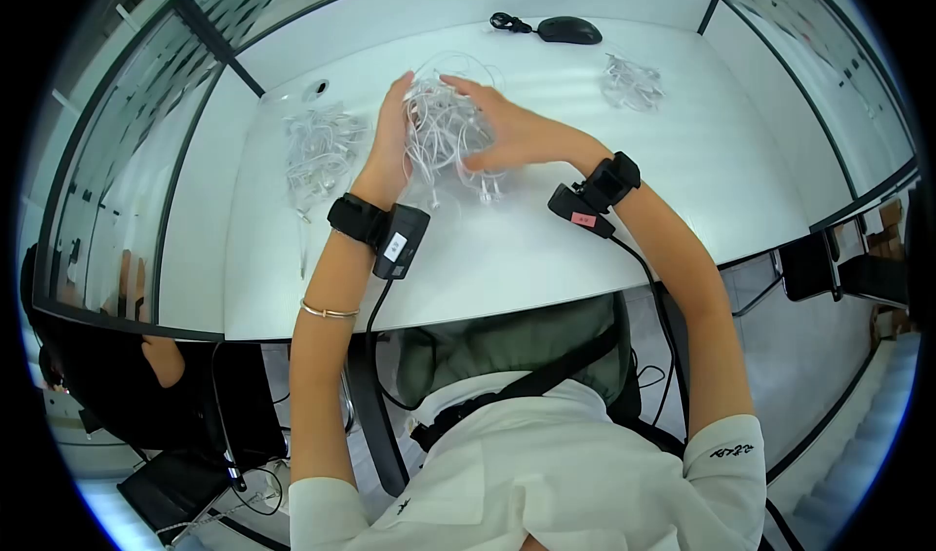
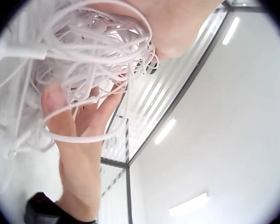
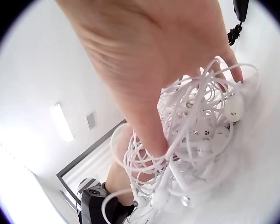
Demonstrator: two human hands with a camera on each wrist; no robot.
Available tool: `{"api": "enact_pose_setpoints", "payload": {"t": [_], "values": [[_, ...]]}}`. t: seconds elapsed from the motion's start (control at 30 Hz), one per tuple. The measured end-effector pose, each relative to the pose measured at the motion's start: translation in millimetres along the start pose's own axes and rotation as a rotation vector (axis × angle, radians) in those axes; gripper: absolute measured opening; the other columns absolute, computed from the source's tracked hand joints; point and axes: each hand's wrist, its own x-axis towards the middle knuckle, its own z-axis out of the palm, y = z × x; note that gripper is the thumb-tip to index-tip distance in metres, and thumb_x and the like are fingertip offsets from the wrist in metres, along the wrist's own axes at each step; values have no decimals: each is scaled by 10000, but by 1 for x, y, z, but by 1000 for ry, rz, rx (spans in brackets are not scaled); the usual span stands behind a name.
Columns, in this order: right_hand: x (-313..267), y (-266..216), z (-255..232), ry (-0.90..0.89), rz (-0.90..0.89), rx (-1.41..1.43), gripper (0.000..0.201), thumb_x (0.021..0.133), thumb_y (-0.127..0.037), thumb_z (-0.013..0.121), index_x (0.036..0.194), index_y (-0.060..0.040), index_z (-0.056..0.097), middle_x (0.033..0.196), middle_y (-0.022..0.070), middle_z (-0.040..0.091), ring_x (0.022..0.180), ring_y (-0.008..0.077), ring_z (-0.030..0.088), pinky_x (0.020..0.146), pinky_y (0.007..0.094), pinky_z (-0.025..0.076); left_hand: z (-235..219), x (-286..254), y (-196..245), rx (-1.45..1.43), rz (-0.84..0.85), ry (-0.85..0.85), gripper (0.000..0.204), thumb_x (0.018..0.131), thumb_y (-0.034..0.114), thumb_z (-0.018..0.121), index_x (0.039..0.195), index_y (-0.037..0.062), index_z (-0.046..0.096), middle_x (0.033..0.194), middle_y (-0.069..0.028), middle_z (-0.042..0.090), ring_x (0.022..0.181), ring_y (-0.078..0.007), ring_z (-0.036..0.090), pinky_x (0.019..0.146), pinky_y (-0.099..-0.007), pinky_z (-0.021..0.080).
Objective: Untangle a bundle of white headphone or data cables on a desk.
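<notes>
A tangled bundle of white wired earphones (image 1: 444, 127) lies between my two hands over the white desk. Along its left side my left hand (image 1: 393, 127) holds the cables, its fingertips partly hidden by loops in the left wrist view. My right hand (image 1: 526, 134) grips the bundle from the right, fingers spread over the far side and thumb pressed into the cords. White earbuds and plugs poke out of the tangle (image 3: 196, 121) in the right wrist view. Several loose cable ends hang toward the near side of the desk.
Another heap of white earphones (image 1: 322, 151) lies to the left, with a smaller one (image 1: 632, 83) at the right. At the back sits a black mouse (image 1: 570, 30) with its cord bundled. Low white partitions (image 1: 390, 19) enclose the desk (image 1: 517, 249).
</notes>
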Motion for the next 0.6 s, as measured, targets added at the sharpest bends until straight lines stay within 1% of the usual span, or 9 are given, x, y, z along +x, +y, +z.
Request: {"api": "enact_pose_setpoints", "payload": {"t": [0.03,0.13,0.23,0.27,0.37,0.4,0.5,0.53,0.6], "values": [[4,5,-3,42,14,-11,913,729,-353,746,1446,-101,240,1419,219,330,1332,321,314,1074,436,299,5,-2,3,-27,4,4,497,894,459,505,1175,49,517,1021,-79,609,920,-183,595,813,-325,487],[6,32,-26,178,152,223,662,788,-274,710,1335,-51,411,1289,161,500,1204,224,471,970,351,405,5,16,-2,-92,51,107,563,914,447,478,1288,29,435,1155,-119,570,1033,-213,555,884,-353,454],[1,65,-37,378,350,559,499,796,-234,696,1228,-55,522,993,85,612,840,113,578,630,232,453,-5,37,-20,-114,100,-48,597,928,439,458,1348,23,375,1266,-142,512,1105,-232,513,928,-354,421],[0,77,-36,403,293,642,420,826,-203,663,1194,-53,527,994,54,607,782,69,558,577,187,401,-1,39,-28,-60,122,-26,567,934,433,459,1318,18,416,1261,-152,511,1114,-225,523,946,-330,410],[-1,75,-26,502,263,668,373,835,-195,651,1154,-42,535,998,51,607,784,67,559,577,193,409,6,38,-39,89,231,18,464,958,327,457,1297,10,441,1225,-131,534,1086,-180,532,938,-291,413],[-1,65,-26,496,294,662,334,843,-179,643,1124,-34,536,1012,55,599,841,73,552,648,212,433,14,35,-42,153,267,44,358,974,201,419,1266,-1,470,1171,-103,563,1038,-138,545,907,-266,425],[2,65,-17,586,232,624,317,849,-167,639,1118,-34,538,1031,54,590,898,83,536,742,229,440,23,34,-50,224,351,117,329,969,146,399,1246,-13,479,1117,-88,576,968,-116,546,856,-256,437],[1,58,-17,600,274,684,286,853,-150,637,1091,-29,534,1004,39,576,914,89,519,801,233,424,26,31,-44,307,320,114,322,960,109,381,1237,-18,486,1075,-77,583,928,-111,531,833,-250,431],[-7,44,-15,560,325,651,254,857,-123,622,1073,-30,528,981,26,562,889,76,515,776,218,422,25,23,-38,411,317,113,326,954,86,380,1246,-17,482,1064,-72,581,903,-108,521,826,-244,426]]}}
